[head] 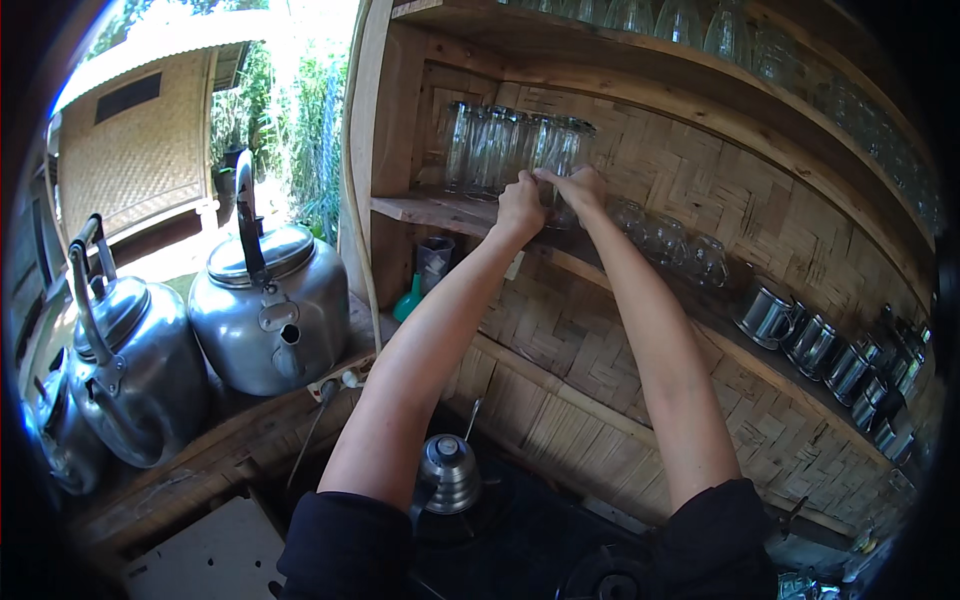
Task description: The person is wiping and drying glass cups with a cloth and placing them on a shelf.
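Both arms reach up to the middle wooden shelf (442, 210), where several tall clear drinking glasses (487, 146) stand in a cluster. My left hand (521, 204) is curled at the front of the cluster. Close beside it, my right hand (581, 189) points its thumb toward the left one. A clear glass (559, 214) shows between the two hands, and they appear to grip at its sides. The fingertips are hidden behind the hands and glass. Short glass mugs (667, 238) stand just right of my right hand.
Metal mugs (765, 311) line the shelf's right part. More glasses (679, 26) stand on the upper shelf. Large metal kettles (262, 330) occupy the left ledge. Below my arms, a small gooseneck kettle (450, 476) sits on the dark stove (517, 540). A green funnel (409, 300) is under the shelf.
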Demonstrator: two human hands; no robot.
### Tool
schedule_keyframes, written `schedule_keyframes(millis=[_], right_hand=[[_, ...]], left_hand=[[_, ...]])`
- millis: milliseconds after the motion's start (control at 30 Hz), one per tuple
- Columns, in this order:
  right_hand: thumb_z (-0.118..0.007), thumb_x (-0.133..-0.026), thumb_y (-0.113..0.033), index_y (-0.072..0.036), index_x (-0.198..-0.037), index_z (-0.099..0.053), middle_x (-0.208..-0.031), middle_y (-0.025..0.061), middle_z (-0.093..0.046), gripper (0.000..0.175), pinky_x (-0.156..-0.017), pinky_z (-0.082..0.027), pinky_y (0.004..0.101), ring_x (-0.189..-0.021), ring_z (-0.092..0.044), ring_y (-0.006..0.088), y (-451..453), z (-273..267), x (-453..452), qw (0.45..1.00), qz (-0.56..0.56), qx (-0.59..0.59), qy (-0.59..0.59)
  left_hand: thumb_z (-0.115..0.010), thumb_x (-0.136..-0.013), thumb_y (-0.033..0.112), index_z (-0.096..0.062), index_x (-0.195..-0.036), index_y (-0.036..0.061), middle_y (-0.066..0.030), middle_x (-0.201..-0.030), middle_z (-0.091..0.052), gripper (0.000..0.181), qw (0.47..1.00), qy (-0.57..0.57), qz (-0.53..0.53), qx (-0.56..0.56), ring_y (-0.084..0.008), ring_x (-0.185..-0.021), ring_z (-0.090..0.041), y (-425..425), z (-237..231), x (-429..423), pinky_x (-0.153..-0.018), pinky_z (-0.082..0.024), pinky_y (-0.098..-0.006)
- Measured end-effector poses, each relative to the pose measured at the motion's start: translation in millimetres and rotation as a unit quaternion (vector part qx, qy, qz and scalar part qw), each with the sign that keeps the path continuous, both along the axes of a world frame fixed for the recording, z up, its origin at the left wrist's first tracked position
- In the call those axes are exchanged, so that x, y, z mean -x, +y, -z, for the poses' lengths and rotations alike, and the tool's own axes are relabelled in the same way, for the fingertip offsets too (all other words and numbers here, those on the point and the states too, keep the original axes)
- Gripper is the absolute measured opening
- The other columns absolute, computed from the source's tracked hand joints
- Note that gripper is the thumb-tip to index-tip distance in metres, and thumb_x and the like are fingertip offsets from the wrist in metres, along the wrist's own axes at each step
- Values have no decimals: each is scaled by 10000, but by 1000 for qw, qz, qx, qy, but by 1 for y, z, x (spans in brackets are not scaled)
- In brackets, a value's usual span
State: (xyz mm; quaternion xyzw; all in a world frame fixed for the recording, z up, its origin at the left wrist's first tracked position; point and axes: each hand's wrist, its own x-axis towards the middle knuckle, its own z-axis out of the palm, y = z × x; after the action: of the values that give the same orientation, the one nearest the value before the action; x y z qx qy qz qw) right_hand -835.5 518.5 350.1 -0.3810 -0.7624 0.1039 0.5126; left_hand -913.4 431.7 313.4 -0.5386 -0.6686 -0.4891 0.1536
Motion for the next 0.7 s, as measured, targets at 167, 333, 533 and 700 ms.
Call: schedule_keyframes(millis=[167, 333, 533, 700], right_hand=[[-771, -522, -470, 34, -851, -559, -862, 157, -602, 637, -697, -460, 337, -819, -590, 233, 6, 2, 3, 999, -25, 20, -10], [-768, -553, -434, 58, -1218, -336, -1193, 215, -453, 934, -894, -400, 344, -1108, -462, 277, 13, 0, 0, 997, -46, 47, -30], [-717, -594, -493, 53, -1271, -264, -1301, 248, -313, 980, -990, -286, 405, -1194, -356, 345, -33, -7, -21, 998, -14, 33, 43], [-645, -728, -287, 2, -1146, -416, -1125, 227, -450, 557, -899, -364, 390, -1076, -445, 334, -108, -9, -102, 980, -84, -178, 27]], left_hand=[[-760, -614, 196, -408, -1020, -33, -253, -919, -581, 584, 1000, -10, -13, 16, -386, -908, -563, 0, -3, -2, -790, -465, -423], [-754, -621, 190, -403, -1019, -32, -258, -925, -581, 575, 1000, -9, -15, 24, -383, -914, -565, 4, -3, -7, -796, -465, -422], [-724, -658, 162, -387, -1087, -20, -202, -1043, -491, 575, 994, -61, -52, -67, -374, -966, -499, -13, -3, -21, -839, -424, -404], [-615, -758, 86, -443, -1014, 16, -114, -923, -496, 317, 919, -23, 97, -381, -222, -774, -494, -73, -19, -68, -687, -415, -333]])
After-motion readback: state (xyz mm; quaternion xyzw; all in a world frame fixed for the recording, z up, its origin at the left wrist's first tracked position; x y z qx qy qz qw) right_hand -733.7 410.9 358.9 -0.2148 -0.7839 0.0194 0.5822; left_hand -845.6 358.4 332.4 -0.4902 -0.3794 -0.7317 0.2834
